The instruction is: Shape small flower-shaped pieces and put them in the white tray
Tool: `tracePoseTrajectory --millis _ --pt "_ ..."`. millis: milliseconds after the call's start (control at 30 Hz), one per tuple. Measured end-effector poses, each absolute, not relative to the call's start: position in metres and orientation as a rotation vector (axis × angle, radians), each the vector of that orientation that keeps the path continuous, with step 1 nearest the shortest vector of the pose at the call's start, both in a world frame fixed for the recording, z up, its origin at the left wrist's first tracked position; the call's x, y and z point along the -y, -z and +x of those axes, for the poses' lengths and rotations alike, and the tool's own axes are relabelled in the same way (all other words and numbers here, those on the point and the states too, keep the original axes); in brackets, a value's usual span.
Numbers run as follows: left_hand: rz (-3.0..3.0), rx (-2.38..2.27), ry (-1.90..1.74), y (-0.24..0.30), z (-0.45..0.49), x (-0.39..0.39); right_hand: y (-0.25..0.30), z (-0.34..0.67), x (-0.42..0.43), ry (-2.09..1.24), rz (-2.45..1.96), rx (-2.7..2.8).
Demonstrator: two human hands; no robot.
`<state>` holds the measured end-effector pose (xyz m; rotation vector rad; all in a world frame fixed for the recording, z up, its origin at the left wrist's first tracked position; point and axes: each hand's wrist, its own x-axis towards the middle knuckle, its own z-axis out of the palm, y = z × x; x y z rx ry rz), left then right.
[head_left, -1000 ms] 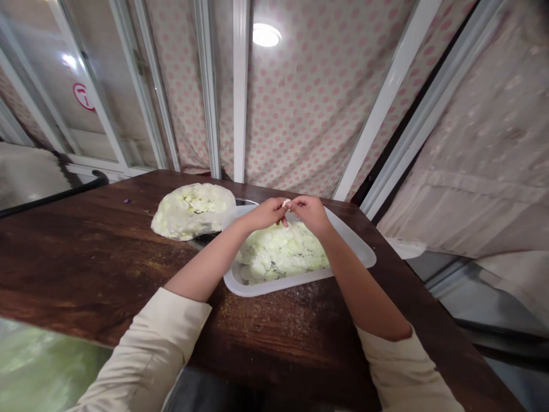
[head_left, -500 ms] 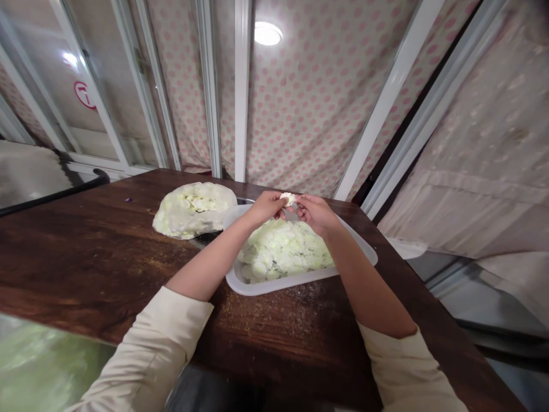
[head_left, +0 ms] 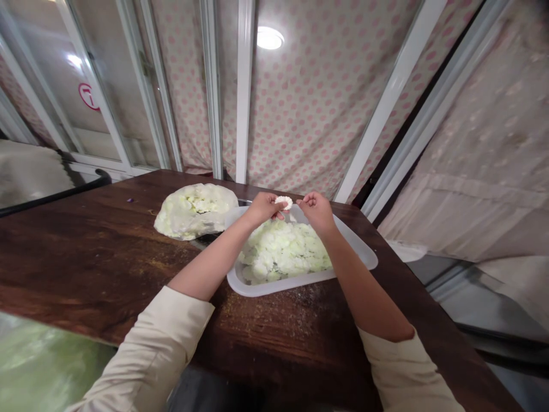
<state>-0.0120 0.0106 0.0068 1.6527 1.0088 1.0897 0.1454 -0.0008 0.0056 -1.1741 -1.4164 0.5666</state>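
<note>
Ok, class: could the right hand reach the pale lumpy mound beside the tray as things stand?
Probably not directly: the left hand sits between the right hand and the mound.

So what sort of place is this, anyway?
It looks like a small, makeshift food-preparation spot, perhaps a stall or back kitchen, though I can't be sure. A white plastic tray holds pale crumbly food, another mound sits on a dark wooden table, and polka-dot fabric hangs behind.

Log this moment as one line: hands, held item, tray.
left hand: holds white crumbly piece | right hand: empty, beside it | below: pale lumps in white plastic tray
</note>
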Motion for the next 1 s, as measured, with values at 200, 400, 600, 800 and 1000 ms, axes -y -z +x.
tracePoseTrajectory --millis 200,400,600,800,1000 --pt "1.707 -0.994 -1.096 -0.008 -0.013 -0.01 -0.009 0.137 0.01 -0.63 -1.1 1.69" --pt "1.64 -0.889 -0.991 -0.007 -0.01 -0.011 -0.01 0.139 0.01 -0.708 -1.092 1.59" --pt "1.709 -0.889 -0.969 -0.004 -0.01 -0.012 -0.006 0.147 -0.001 -0.757 -1.055 1.319" --pt "1.637 -1.035 -1.028 -0.012 -0.012 -0.006 -0.009 0.139 0.006 -0.795 -1.133 1.356" --pt "1.714 -1.028 -1.054 -0.013 -0.014 -0.005 -0.007 0.139 0.006 -0.74 -1.143 1.397"
